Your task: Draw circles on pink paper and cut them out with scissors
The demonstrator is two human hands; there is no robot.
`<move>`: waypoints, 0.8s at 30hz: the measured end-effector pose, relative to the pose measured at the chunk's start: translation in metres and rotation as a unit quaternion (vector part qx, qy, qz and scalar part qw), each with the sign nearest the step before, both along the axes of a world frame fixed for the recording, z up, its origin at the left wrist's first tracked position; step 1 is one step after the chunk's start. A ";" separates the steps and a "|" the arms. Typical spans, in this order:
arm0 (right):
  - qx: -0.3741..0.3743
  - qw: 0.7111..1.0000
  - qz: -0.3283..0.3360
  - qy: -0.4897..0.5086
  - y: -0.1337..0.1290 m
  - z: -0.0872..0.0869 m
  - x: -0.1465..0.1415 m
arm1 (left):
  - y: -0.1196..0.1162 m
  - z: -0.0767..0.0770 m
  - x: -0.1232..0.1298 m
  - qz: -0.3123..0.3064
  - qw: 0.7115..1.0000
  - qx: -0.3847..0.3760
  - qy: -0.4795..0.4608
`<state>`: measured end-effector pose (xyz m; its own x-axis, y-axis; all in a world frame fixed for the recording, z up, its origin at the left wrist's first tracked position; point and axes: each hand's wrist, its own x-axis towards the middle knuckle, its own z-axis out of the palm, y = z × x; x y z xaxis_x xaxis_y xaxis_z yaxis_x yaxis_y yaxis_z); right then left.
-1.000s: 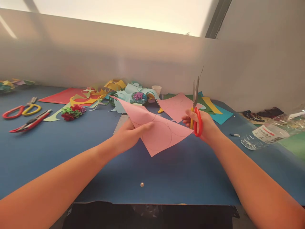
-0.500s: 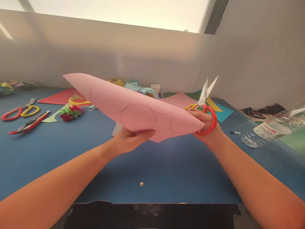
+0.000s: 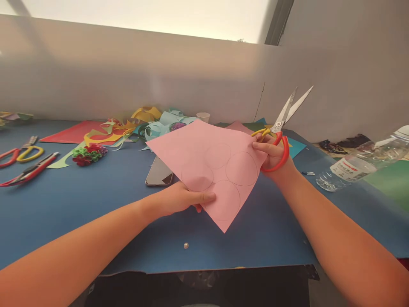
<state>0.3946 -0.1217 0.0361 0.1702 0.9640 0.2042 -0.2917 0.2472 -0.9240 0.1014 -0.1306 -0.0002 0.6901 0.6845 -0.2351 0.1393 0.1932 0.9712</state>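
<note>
A pink sheet of paper point(image 3: 220, 170) with several circles drawn on it is held up above the blue table. My left hand point(image 3: 188, 198) pinches its lower left edge, thumb on top and fingers mostly hidden beneath. At the sheet's right corner, my right hand point(image 3: 275, 155) pinches the paper between thumb and fingers. That same hand also carries scissors point(image 3: 279, 124) by their red and yellow handles, the blades pointing up and parted. The paper between the blades: none.
Behind the sheet lie a phone point(image 3: 159, 171), paper scraps point(image 3: 162, 125) and a paper cup point(image 3: 203, 117). Left are pliers point(image 3: 33, 168), other scissors point(image 3: 28, 153) and a curled paper flower cluster point(image 3: 86, 154). A plastic bottle point(image 3: 354, 167) lies right; a bead point(image 3: 186, 245) sits near the front edge.
The pink sheet has turned from a curled, sideways pose to a flatter one with a corner pointing down. The scissors have tilted to the right, and the phone is more exposed.
</note>
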 end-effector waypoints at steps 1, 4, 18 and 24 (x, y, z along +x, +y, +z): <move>0.000 1.000 0.001 -0.005 -0.001 0.001 0.000 | -0.001 -0.001 0.001 -0.008 1.000 -0.007 0.000; 0.007 1.000 0.002 -0.012 -0.003 0.004 0.001 | -0.003 -0.002 0.002 -0.010 1.000 -0.015 -0.003; 0.045 0.993 -0.068 -0.082 0.003 -0.004 0.005 | 0.009 -0.014 -0.002 0.108 0.928 0.355 -0.023; 0.044 0.990 -0.084 -0.108 0.004 -0.008 -0.002 | 0.010 -0.015 -0.004 0.028 0.918 0.394 0.027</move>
<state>0.3924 -0.1181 0.0276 0.2698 0.9027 0.3353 -0.0388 0.3581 -0.9329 0.0975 -0.1206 -0.0154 0.6504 0.6906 0.3164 0.2022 -0.5589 0.8042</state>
